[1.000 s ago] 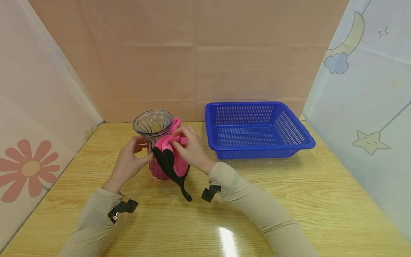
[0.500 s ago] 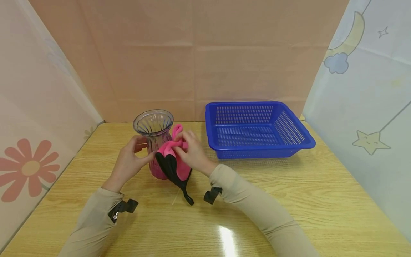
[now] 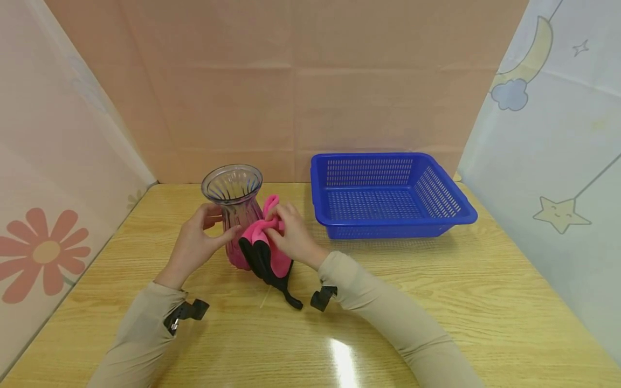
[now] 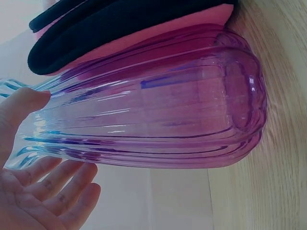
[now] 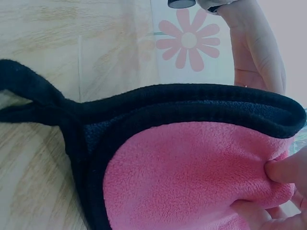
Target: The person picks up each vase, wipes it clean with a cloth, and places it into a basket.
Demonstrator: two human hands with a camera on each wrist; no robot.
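A ribbed glass vase (image 3: pixel 239 214), clear at the flared rim and purple-pink toward its base, stands upright on the table. My left hand (image 3: pixel 190 245) holds it below the rim, thumb on the near side and fingers behind. In the left wrist view the vase (image 4: pixel 158 110) fills the middle, its base at the tabletop. My right hand (image 3: pixel 296 237) pinches a pink cloth (image 3: pixel 280 262) with black edging and a black hanging loop. The folded cloth overlaps the vase's right side. Up close in the right wrist view, the cloth (image 5: pixel 177 167) looks fleecy, gathered between thumb and finger.
A blue slotted plastic basket (image 3: pixel 393 229) stands to the right of the vase, toward the back of the wooden table (image 3: pixel 436 296). A peach cloth backdrop (image 3: pixel 291 91) hangs behind it. Printed sheets flank the table on both sides.
My right hand has moved down and slightly right with the pink cloth, along the vase's side. The left hand and the vase stay in place.
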